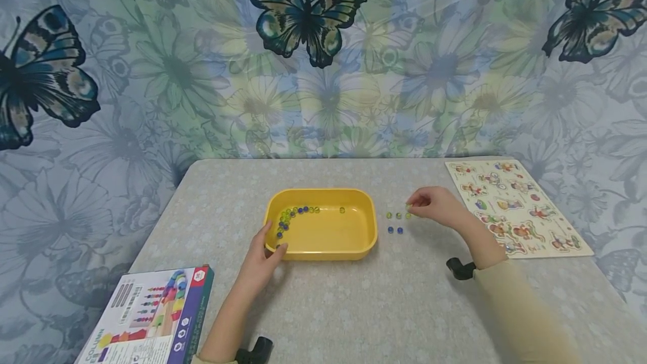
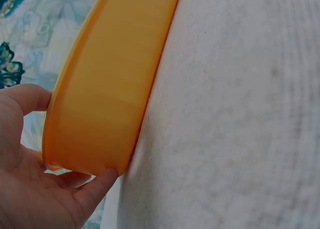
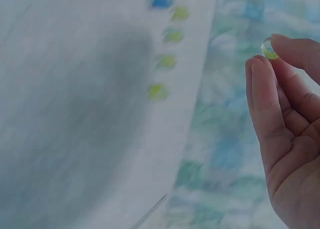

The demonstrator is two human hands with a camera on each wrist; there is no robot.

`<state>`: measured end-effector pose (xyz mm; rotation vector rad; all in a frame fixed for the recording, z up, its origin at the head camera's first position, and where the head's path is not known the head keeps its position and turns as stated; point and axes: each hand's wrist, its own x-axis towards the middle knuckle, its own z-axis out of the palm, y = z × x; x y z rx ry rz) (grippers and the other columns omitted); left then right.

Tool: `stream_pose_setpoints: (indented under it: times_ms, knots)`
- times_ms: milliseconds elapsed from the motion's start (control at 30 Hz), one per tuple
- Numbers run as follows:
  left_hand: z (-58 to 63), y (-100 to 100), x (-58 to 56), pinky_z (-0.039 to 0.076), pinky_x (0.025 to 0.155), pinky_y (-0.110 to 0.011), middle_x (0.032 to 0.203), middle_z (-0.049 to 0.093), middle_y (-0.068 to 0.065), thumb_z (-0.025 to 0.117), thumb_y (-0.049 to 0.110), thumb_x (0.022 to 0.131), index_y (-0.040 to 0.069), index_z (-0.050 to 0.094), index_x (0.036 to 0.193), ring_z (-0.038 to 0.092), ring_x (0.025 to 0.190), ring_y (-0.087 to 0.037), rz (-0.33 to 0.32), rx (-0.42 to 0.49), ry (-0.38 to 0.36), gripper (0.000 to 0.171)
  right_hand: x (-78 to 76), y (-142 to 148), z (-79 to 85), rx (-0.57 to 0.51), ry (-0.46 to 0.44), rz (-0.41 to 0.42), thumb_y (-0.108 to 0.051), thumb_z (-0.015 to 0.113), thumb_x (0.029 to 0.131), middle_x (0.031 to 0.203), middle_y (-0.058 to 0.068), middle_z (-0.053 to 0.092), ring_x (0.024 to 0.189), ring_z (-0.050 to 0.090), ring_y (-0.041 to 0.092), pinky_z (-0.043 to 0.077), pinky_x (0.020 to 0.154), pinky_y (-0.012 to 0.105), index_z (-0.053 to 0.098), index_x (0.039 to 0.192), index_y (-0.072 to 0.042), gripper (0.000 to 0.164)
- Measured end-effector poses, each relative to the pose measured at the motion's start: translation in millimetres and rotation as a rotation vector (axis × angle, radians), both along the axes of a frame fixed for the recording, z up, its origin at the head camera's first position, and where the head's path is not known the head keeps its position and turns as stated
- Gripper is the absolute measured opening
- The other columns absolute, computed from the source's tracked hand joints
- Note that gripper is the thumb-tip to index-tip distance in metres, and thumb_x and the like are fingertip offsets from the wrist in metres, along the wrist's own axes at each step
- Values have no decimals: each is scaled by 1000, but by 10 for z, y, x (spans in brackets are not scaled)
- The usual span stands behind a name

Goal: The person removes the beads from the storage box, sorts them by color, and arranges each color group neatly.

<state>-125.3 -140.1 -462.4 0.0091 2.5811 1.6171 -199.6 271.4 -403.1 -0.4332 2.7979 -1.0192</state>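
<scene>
A small, clear yellow-green glass-like marble (image 3: pixel 269 50) is pinched between the thumb and fingertips of the right hand (image 1: pixel 436 205), above the table just right of the tray; the fingertips partly cover it. Near it on the table lie similar yellow-green marbles (image 1: pixel 399 215) in a row and two dark blue round marbles (image 1: pixel 395 230); the right wrist view blurs those it shows.

The left hand (image 1: pixel 263 256) grips the left near corner of a glossy yellow plastic tray (image 1: pixel 323 240), a rounded rectangle with a smooth rim. In the head view, some of its fingers are hidden behind the tray's wall. Inside, yellow-green and blue marbles (image 1: pixel 287 215) curve along the left and far sides, too small and crowded to count surely; one yellow-green marble (image 1: pixel 342 210) sits apart.

Farther right lies a flat, cream board printed with small figures (image 1: pixel 536 212), their details indistinct. At lower left, a white-and-purple printed box (image 1: pixel 151 319) is cut off by the bottom edge. The grey, faintly mottled table (image 1: pixel 354 302) meets a floral cloth (image 1: pixel 328 111) with dark-blue butterflies, several cropped.
</scene>
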Motion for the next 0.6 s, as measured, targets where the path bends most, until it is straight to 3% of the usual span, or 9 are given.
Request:
stream_pose_setpoints:
  times_ms: [167, 300, 600]
  knots:
    - [2, -4, 2, 32, 105, -48, 153, 12, -16, 57, 31, 93, 15, 13, 150, 18, 138, -36, -1, 0, -6, 74, -68, 362, -253, 51, -35, -90, -19, 65, 87, 84, 4, 63, 73, 55, 17, 48, 62, 31, 68, 96, -6, 17]
    - [-4, -9, 4, 32, 106, -48, 153, 13, -16, 57, 35, 92, 16, 14, 150, 18, 138, -36, 1, -10, -10, 74, -121, 488, -437, 87, -72, -137, -19, 66, 86, 83, 4, 63, 71, 54, 16, 47, 63, 29, 68, 94, -4, 18]
    - [-8, -4, -2, 32, 106, -47, 153, 13, -16, 57, 35, 92, 16, 14, 150, 18, 138, -35, 2, -11, -7, 74, -177, 508, -559, 135, -47, -153, -20, 68, 83, 81, 4, 63, 71, 54, 16, 46, 64, 31, 68, 92, -4, 18]
